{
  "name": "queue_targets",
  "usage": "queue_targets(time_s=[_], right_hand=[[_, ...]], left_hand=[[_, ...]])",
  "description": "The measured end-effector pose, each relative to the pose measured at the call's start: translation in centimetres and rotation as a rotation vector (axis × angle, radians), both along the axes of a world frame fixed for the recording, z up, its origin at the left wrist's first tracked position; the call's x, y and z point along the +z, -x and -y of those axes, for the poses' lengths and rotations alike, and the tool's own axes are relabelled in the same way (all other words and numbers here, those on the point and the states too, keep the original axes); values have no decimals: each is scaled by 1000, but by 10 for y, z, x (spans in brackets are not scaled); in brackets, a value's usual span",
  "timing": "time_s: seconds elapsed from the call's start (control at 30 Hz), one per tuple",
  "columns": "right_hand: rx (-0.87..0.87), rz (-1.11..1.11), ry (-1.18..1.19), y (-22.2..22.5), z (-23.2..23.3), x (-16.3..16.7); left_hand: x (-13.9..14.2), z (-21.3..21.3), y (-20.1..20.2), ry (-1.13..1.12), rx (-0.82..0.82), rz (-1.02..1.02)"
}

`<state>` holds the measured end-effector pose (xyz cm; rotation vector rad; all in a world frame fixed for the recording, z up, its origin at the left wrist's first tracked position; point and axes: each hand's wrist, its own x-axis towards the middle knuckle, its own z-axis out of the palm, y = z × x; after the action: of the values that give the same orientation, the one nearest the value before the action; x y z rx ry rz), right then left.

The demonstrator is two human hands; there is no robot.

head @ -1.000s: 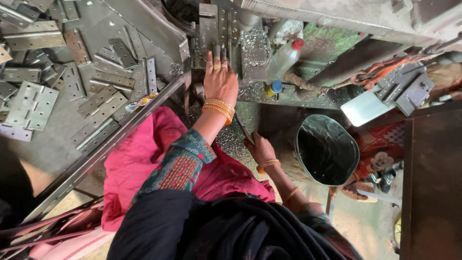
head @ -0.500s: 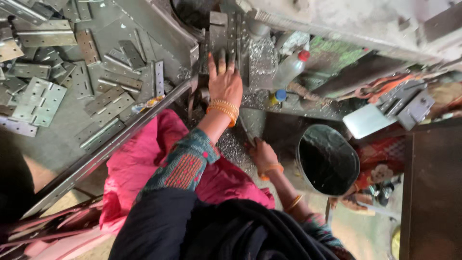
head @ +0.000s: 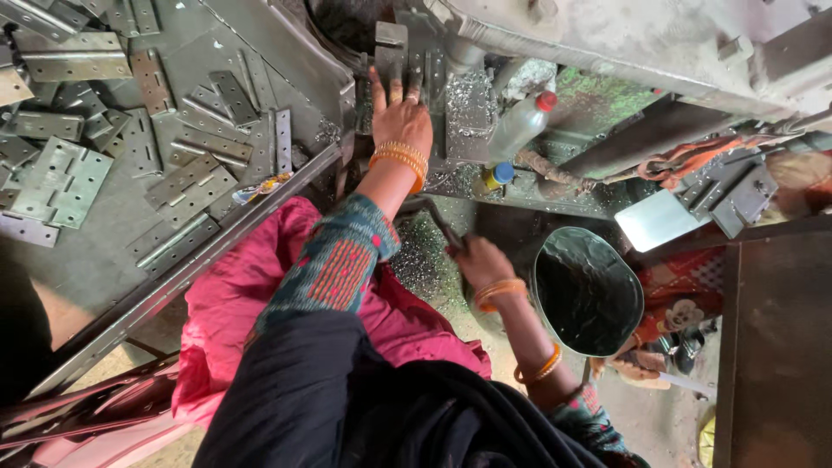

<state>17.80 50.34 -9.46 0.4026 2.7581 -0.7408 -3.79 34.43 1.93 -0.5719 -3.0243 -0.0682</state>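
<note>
- 2 hands work close to the same grey metal machine at the top centre of the frame. The left hand lies flat, fingers spread, pressing on narrow grey steel hinge plates set upright in the machine's bed; it grips nothing, only holds them down.
- The right hand, at centre, is closed around a dark metal lever handle that runs up towards the machine.
- Risk 1, as I judge it: with the lever pulled while the fingertips sit on the plates, the fingers could be pinched or cut.
- Risk 2: bright metal shavings cover the bed and the surface below, so a palm could slip or take a splinter.
- Risk 3: the orange bangles on the left wrist lie near the machine's edge and could snag.
- Risk 4: a clear plastic bottle with a red cap leans just beside the bed; a knock could tip it.
- Loose flat hinge plates crowd the grey tray at upper left, and a black round bucket stands at right of centre near the right forearm.
</note>
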Motion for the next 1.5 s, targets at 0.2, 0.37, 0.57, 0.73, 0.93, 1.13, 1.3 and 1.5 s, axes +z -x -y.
queue_targets(time_s=[0.2,0.37,0.57,0.73,0.93,1.13,1.3,1.5], right_hand=[[-57,-29,55,-21,15,-23],[-34,-96,-116,-24,27,20],[46,-118,-159,-17,24,97],[43,-113,-144,-26,37,110],[50,-161,-53,-33,37,101],[60,54,-105,-18,39,107],[138,25,-153,2,41,118],[36,57,-88,-4,38,75]], left_hand=[[10,-6,11,-29,2,48],[-2,11,-24,12,-32,-73],[-15,58,-117,-32,-265,-461],[12,27,-106,-414,-282,-424],[25,-21,-85,-214,-5,-288],[11,37,-110,-262,-126,-356],[10,33,-87,-187,-74,57],[-10,21,-53,-122,-27,-223]])
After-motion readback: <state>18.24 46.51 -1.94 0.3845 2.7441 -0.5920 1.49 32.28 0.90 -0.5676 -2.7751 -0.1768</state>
